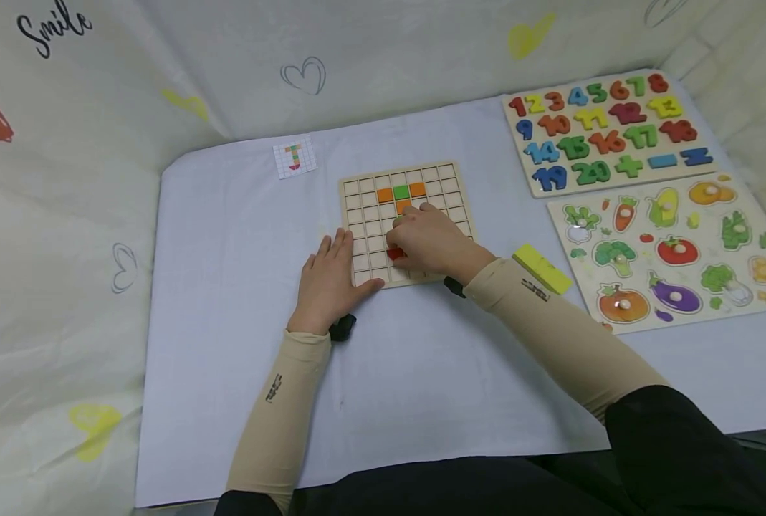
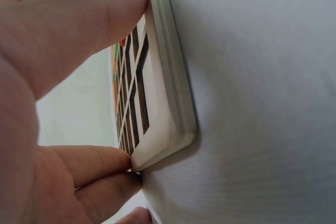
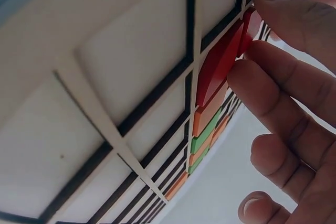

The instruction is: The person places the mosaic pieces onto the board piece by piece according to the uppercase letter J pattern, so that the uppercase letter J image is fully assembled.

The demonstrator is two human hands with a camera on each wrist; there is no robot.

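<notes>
A light wooden grid board lies on the table, with orange, green and red square tiles set in its cells. My left hand rests at its near left corner, fingers nearly straight along the left side. In the left wrist view the thumb touches the board's near edge. Over the lower middle cells, my right hand pinches a red tile between thumb and forefinger. Beside it sits another red tile, touched by a fingertip. Part of the coloured pattern is hidden under the right hand in the head view.
A small gridded card with a coloured pattern lies behind the board, to the left. At the right are a yellow-green block, a number puzzle board and a vegetable puzzle board. A fabric wall borders the table's far side.
</notes>
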